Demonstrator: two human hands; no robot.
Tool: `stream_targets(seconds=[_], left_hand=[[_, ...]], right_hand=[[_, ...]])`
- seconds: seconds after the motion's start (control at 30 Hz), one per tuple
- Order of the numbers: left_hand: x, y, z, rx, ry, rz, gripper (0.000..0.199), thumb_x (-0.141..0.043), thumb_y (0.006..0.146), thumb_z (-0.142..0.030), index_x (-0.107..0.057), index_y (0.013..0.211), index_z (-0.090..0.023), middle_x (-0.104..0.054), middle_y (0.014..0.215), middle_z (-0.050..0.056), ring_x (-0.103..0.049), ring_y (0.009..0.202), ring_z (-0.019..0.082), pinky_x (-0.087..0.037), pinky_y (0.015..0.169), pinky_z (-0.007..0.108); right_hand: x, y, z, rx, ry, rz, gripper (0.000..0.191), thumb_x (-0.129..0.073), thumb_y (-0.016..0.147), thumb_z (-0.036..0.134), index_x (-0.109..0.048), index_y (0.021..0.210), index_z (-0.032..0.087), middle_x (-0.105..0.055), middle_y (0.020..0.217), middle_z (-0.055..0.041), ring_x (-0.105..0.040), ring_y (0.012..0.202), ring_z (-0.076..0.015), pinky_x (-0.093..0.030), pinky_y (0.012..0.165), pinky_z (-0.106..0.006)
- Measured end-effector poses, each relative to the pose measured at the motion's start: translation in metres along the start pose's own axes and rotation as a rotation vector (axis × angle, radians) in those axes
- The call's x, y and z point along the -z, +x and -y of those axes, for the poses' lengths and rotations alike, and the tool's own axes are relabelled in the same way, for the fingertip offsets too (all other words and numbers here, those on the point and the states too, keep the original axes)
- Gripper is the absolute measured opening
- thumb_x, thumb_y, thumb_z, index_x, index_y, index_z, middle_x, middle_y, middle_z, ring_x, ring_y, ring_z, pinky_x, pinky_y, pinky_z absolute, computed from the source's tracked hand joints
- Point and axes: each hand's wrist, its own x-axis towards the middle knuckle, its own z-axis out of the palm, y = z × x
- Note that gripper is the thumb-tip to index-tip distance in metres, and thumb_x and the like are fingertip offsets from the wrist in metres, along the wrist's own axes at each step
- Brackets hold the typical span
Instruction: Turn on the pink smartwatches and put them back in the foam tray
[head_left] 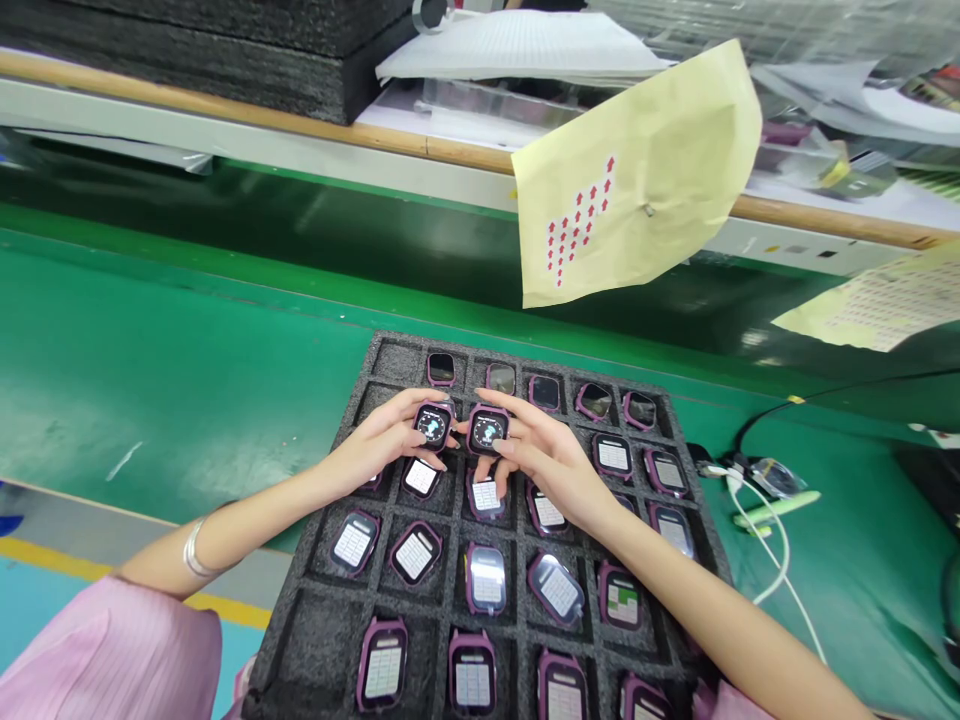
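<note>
My left hand [401, 428] is closed on a purple smartwatch body [433, 426] whose lit screen shows a dial. A second purple smartwatch [487, 430] with a similar lit dial is gripped in my right hand [536, 440]. The two watches are held side by side, with a small gap between them, above a dark grey foam tray [300, 640]. Several more purple watches lie in the tray's compartments. Those in the back row, such as one watch [441, 369], have dark screens; many nearer ones, like this watch [384, 664], show white grid screens.
The tray rests on a green tabletop [150, 350]. To its right lie white cables [780, 560] and a light green tool-like strip [780, 508]. A yellow sheet with red arrows [637, 180] hangs from the shelf edge [450, 150]. Black foam blocks [187, 60] sit on that shelf.
</note>
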Motion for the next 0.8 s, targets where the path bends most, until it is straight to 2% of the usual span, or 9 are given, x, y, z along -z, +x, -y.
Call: stream_targets(seconds=[0.37,0.57,0.8], left_hand=[[0.0009,0.0003,0.0035,-0.050,0.017,0.043,0.042,-0.054,0.075,-0.005,-0.057,0.114,-0.021,-0.061,0.109,0.006,-0.064,0.096,0.020,-0.060,0.076,0.034],[-0.0026,0.0001,0.0003,-0.051,0.137,0.029,0.032,-0.061,0.084,-0.019,-0.054,0.115,-0.019,-0.061,0.109,0.008,-0.065,0.094,0.020,-0.061,0.074,0.033],[-0.0044,0.0007,-0.0019,-0.070,0.195,-0.023,0.029,-0.066,0.083,-0.025,-0.055,0.108,-0.016,-0.062,0.099,0.005,-0.067,0.083,0.017,-0.061,0.064,0.027]], right_hand=[[-0.0008,-0.0012,-0.0008,0.045,-0.057,-0.040,0.043,-0.065,0.088,0.022,-0.054,0.130,0.018,-0.072,0.099,-0.0109,-0.070,0.061,-0.0179,-0.054,0.045,-0.024],[-0.0022,-0.0020,0.0010,0.056,-0.048,-0.029,0.041,-0.066,0.088,0.024,-0.056,0.127,0.018,-0.072,0.102,-0.0125,-0.070,0.062,-0.0182,-0.054,0.045,-0.025],[-0.0030,-0.0029,0.0025,0.059,-0.042,-0.031,0.041,-0.065,0.090,0.023,-0.055,0.129,0.018,-0.072,0.104,-0.0131,-0.070,0.059,-0.0176,-0.054,0.045,-0.024]])
